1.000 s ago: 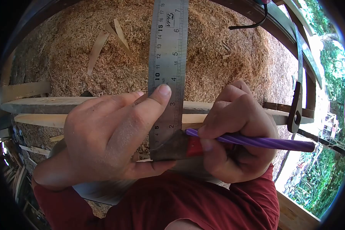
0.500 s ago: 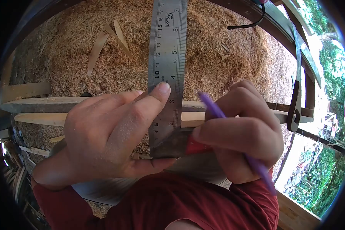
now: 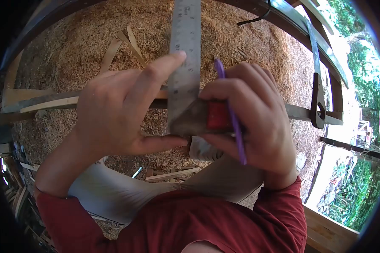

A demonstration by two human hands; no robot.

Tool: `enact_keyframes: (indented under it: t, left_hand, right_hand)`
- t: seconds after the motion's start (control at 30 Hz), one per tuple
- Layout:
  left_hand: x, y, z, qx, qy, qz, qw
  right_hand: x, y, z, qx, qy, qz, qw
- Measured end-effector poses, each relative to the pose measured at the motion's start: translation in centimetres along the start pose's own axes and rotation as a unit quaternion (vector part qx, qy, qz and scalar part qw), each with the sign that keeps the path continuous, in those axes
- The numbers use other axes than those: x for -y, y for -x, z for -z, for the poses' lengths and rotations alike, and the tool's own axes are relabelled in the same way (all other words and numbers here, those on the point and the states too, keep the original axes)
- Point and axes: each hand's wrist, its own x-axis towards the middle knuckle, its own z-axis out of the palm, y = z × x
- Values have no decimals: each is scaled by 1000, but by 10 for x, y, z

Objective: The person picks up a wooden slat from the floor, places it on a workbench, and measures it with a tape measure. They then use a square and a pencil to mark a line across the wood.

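A steel ruler blade [image 3: 185, 46] with a dark, blurred head and a red part [image 3: 218, 115] stands over a wooden strip [image 3: 55, 103]. The fingers of my left hand [image 3: 114, 109] are apart, with the index fingertip on or just above the blade and the thumb by the lower edge of the head; firm contact cannot be made out. My right hand [image 3: 255, 114] is closed round the red part and also holds a purple pencil-like stick [image 3: 239, 141], which slants across its fingers.
Wood shavings [image 3: 240, 46] cover the ground below. Behind the strip lie loose thin slats [image 3: 110, 55]. A saw with a dark handle [image 3: 318, 101] leans at the right. A curved dark frame [image 3: 293, 21] spans the top, and wood scraps [image 3: 173, 173] lie between the legs.
Both hands and the ruler have moved up in the view, away from the body. The left index finger and thumb are spread wider, and the purple stick is more upright.
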Motion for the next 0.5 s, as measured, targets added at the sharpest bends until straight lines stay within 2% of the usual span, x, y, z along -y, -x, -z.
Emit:
enact_keyframes:
  t: [0.1, 0.13, 0.17, 0.23, 0.3, 0.43, 0.5]
  left_hand:
    - [2, 5, -12, -86, 16, -29, 996]
    - [2, 7, -13, -133, 24, -41, 990]
    - [0, 8, -10, -138, 21, -43, 989]
    - [-5, 9, -4, -44, -33, 21, 998]
    - [-5, 8, -3, -32, -54, 0, 998]
    - [-4, 3, -1, -33, -62, -42, 997]
    - [-2, 2, 2, -19, -73, -35, 997]
  right_hand:
    - [-4, 7, 13, 3, -34, -21, 999]
    - [-4, 10, 11, -63, -75, -65, 993]
    - [-5, 14, 10, -128, -116, -109, 979]
    - [-4, 18, 12, -138, -95, -130, 977]
    - [-2, 17, 12, -183, -112, -183, 960]
    - [-7, 16, 7, -185, -64, -119, 973]
    - [-2, 15, 9, -177, -43, -130, 975]
